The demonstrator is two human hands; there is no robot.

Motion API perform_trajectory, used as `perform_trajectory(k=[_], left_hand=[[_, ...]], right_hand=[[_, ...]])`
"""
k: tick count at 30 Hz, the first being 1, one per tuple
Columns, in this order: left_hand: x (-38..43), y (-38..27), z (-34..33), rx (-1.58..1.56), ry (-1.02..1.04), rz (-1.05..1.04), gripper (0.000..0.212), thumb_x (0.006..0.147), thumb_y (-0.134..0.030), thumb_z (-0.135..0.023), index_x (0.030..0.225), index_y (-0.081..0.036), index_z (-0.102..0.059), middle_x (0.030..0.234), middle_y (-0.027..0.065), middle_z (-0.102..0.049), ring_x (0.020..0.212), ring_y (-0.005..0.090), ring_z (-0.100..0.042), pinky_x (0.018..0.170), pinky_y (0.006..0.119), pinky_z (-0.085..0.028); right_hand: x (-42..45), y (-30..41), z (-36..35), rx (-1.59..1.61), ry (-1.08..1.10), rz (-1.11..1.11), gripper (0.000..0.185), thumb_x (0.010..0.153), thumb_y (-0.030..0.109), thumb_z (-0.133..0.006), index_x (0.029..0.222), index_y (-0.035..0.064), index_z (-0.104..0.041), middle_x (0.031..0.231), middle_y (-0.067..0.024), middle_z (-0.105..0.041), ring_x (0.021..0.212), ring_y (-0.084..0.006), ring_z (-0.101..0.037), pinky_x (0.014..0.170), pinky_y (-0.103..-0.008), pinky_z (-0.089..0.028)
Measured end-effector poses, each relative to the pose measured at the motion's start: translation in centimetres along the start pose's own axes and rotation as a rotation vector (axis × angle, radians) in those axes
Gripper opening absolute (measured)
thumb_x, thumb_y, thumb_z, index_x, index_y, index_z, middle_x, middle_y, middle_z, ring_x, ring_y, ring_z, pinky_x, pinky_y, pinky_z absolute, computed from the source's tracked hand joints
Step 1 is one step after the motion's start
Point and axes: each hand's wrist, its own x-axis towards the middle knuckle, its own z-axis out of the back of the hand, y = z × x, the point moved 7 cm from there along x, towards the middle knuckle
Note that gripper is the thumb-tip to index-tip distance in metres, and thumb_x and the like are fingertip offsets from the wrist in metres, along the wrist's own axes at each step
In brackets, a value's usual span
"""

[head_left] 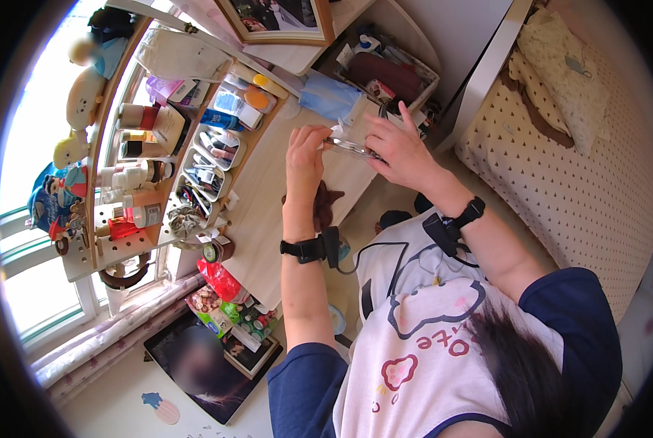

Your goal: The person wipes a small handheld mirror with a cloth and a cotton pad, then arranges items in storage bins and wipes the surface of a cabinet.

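Observation:
Both hands are raised over the pale wooden desk, holding one thin, shiny, see-through item between them. It looks like a pair of eyeglasses, though fingers and glare obscure its shape. My left hand pinches its left end, beside a crumpled white tissue-like piece. My right hand grips the other end with thumb and bent fingers, the index finger pointing up. A dark brown soft-looking item lies on the desk, partly hidden by my left forearm. Beyond the hands is a blue plastic packet.
Shelves at left hold cosmetic bottles, white trays of small items and toy figures. A filled basket and picture frame stand beyond the desk. Snack bags are lower left; a bed is right.

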Motion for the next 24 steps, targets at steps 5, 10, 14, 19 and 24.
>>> perform_trajectory(k=[5,10,14,19,24], left_hand=[[-1.8,2.7,-1.7,-0.169,-0.265,0.342,0.028,0.083,0.007,-0.060,0.110,-0.001,-0.064,0.101,0.0111,-0.063,0.089,0.0219,-0.059,0.075,0.033,-0.048],[-3.8,-1.5,-7.6,-0.480,-0.199,0.504,0.030,0.094,-0.003,-0.056,0.123,0.002,-0.059,0.124,0.0109,-0.056,0.105,0.0218,-0.058,0.083,0.031,-0.049],[-3.0,-1.4,-8.0,-0.307,-0.238,0.411,0.025,0.091,0.000,-0.056,0.115,0.000,-0.065,0.117,0.0141,-0.060,0.098,0.0268,-0.061,0.077,0.033,-0.050],[-2.4,1.4,-8.1,-0.145,-0.274,0.480,0.022,0.085,0.003,-0.059,0.104,-0.002,-0.071,0.100,0.0147,-0.063,0.086,0.0284,-0.063,0.072,0.034,-0.050],[-2.1,-4.4,-8.5,-0.277,-0.187,0.346,0.021,0.084,0.001,-0.063,0.103,-0.002,-0.072,0.094,0.0129,-0.065,0.077,0.0252,-0.063,0.067,0.033,-0.050]], right_hand=[[-0.1,0.0,-1.4,0.042,-0.144,-0.133,0.021,0.078,0.019,-0.068,0.095,0.0075,-0.063,0.092,-0.0072,-0.058,0.100,-0.0262,-0.055,0.107,-0.0517,-0.028],[-0.2,-1.7,-0.8,0.088,-0.312,-0.432,0.015,0.082,0.020,-0.062,0.089,0.0066,-0.063,0.087,-0.0083,-0.061,0.094,-0.0282,-0.056,0.092,-0.0499,-0.039],[-0.6,-2.9,-1.2,0.246,-0.349,-0.461,0.016,0.084,0.019,-0.060,0.083,0.0031,-0.060,0.081,-0.0135,-0.061,0.085,-0.0349,-0.058,0.079,-0.0471,-0.043],[-0.4,-3.1,-1.1,0.348,-0.313,-0.589,0.020,0.086,0.019,-0.059,0.078,0.0003,-0.058,0.076,-0.0172,-0.060,0.078,-0.0388,-0.058,0.069,-0.0476,-0.045],[-1.3,-6.4,-1.2,0.318,-0.349,-0.644,0.022,0.086,0.020,-0.059,0.078,-0.0006,-0.058,0.077,-0.0190,-0.061,0.076,-0.0393,-0.058,0.067,-0.0483,-0.045]])
